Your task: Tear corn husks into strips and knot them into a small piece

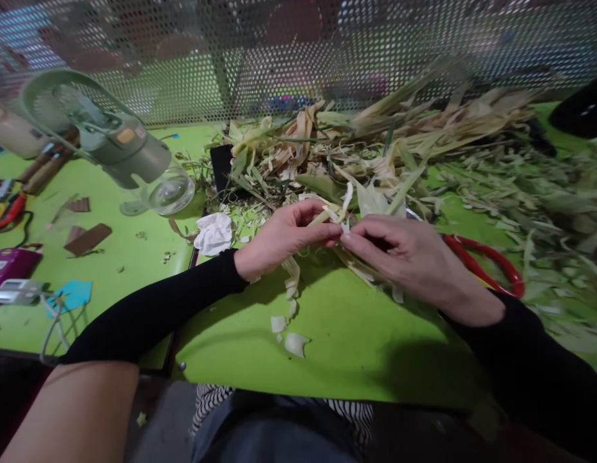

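Observation:
Both hands meet over the green table, thumbs and fingers pinching together. My left hand (289,235) is closed on a pale strip of corn husk (347,198), whose curled end rises above the fingers. My right hand (409,254) is closed at the same piece, its fingertips touching or nearly touching the left thumb. Fingers hide part of the strip. Wider husk leaves (376,196) lie just behind the hands. Small cut husk scraps (294,344) lie on the table below my left hand. Red-handled scissors (486,260) rest beside my right wrist, partly hidden by it.
A heap of dry corn husks (303,138) spreads along the perforated metal screen (279,51), with shredded husk (544,193) to the right. Leftward are a crumpled tissue (214,233), a green-grey fan-topped bottle (129,148), a purple device (13,267) and a dark flat object (224,168).

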Motion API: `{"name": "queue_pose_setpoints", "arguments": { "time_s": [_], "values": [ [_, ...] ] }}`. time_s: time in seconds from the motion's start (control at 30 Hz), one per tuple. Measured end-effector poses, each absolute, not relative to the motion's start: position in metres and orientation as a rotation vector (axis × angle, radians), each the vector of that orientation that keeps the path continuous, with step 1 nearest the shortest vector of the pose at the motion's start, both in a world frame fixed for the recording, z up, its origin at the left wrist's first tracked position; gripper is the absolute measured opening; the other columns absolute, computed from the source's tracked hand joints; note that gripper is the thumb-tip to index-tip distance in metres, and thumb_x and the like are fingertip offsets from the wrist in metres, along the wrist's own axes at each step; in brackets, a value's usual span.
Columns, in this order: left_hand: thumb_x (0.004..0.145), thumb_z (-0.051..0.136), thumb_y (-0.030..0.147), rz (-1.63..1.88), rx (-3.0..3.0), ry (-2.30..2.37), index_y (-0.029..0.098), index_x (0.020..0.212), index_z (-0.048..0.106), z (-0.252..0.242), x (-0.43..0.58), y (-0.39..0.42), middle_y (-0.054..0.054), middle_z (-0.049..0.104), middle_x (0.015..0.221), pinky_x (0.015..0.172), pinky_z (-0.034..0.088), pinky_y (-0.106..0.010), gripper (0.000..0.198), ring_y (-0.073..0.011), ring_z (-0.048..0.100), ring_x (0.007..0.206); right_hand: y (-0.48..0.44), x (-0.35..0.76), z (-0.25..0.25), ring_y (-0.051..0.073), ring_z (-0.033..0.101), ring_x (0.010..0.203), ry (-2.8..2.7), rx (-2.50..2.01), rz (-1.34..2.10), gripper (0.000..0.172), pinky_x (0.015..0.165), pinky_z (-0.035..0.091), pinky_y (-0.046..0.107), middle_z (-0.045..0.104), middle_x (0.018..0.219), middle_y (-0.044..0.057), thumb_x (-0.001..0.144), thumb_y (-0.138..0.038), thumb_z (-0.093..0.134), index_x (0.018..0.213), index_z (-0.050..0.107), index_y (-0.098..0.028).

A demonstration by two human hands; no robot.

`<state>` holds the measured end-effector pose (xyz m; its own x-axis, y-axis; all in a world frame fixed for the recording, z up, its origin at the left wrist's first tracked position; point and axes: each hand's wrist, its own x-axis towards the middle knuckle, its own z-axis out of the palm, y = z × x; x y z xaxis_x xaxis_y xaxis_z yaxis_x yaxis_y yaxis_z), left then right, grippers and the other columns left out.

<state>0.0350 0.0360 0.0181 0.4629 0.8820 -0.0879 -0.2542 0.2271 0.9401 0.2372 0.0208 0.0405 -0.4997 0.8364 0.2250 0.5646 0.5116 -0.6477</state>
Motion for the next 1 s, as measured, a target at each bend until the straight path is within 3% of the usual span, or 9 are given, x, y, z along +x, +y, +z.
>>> {"name": "queue_pose_setpoints", "arguments": {
  "time_s": [0.2, 0.37, 0.5, 0.63, 0.83, 1.0],
  "values": [
    [0.084, 0.083, 0.031, 0.883, 1.082, 0.79, 0.013, 0.107, 0.068, 0.022, 0.032, 0.037, -0.001, 0.074, 0.091, 0.077, 0.052, -0.024, 0.034, -0.0104, 0.068, 0.084, 0.017, 0.232, 0.047, 0.015, 0.048, 0.057, -2.464, -0.92, 0.989, 0.052, 0.056, 0.036, 0.032, 0.054, 0.062, -0.001, 0.101, -0.06, 0.057, 0.066, 0.052, -0.023],
    [0.089, 0.078, 0.03, 0.757, 1.205, 0.757, 0.013, 0.105, 0.071, 0.025, 0.027, 0.038, -0.002, 0.074, 0.091, 0.077, 0.052, -0.024, 0.025, -0.0087, 0.066, 0.08, 0.023, 0.239, 0.047, 0.015, 0.047, 0.057, -2.063, -1.313, 0.937, 0.059, 0.052, 0.033, 0.031, 0.054, 0.064, 0.0, 0.097, -0.077, 0.05, 0.076, 0.059, -0.023],
    [0.084, 0.083, 0.041, 0.657, 1.28, 0.719, 0.013, 0.098, 0.069, 0.026, 0.029, 0.031, -0.001, 0.069, 0.083, 0.077, 0.051, -0.027, 0.034, -0.0093, 0.061, 0.075, 0.021, 0.237, 0.043, 0.014, 0.046, 0.055, -1.829, -1.291, 0.922, 0.044, 0.055, 0.036, 0.032, 0.054, 0.063, -0.002, 0.097, -0.065, 0.062, 0.092, 0.072, -0.022],
    [0.082, 0.083, 0.045, 0.652, 1.335, 0.796, 0.014, 0.09, 0.066, 0.028, 0.031, 0.026, 0.002, 0.063, 0.075, 0.069, 0.046, -0.025, 0.036, -0.0083, 0.056, 0.069, 0.014, 0.232, 0.038, 0.016, 0.05, 0.058, -1.837, -1.25, 0.903, 0.04, 0.057, 0.039, 0.033, 0.056, 0.064, -0.001, 0.099, -0.059, 0.062, 0.092, 0.078, -0.023],
    [0.085, 0.08, 0.045, 0.724, 1.303, 0.836, 0.016, 0.088, 0.062, 0.029, 0.032, 0.027, 0.002, 0.063, 0.075, 0.071, 0.049, -0.024, 0.034, -0.0085, 0.059, 0.07, 0.016, 0.235, 0.036, 0.018, 0.054, 0.06, -1.656, -1.324, 0.906, 0.041, 0.052, 0.041, 0.033, 0.064, 0.073, 0.003, 0.099, -0.063, 0.06, 0.096, 0.081, -0.028],
    [0.089, 0.075, 0.044, 0.592, 1.498, 0.834, 0.016, 0.089, 0.066, 0.018, 0.034, 0.024, -0.003, 0.069, 0.086, 0.077, 0.051, -0.027, 0.03, -0.0124, 0.063, 0.08, 0.02, 0.232, 0.033, 0.021, 0.064, 0.073, -1.949, -1.291, 0.744, 0.032, 0.064, 0.05, 0.036, 0.075, 0.091, 0.006, 0.094, -0.054, 0.069, 0.104, 0.081, -0.025]
  ]
}}
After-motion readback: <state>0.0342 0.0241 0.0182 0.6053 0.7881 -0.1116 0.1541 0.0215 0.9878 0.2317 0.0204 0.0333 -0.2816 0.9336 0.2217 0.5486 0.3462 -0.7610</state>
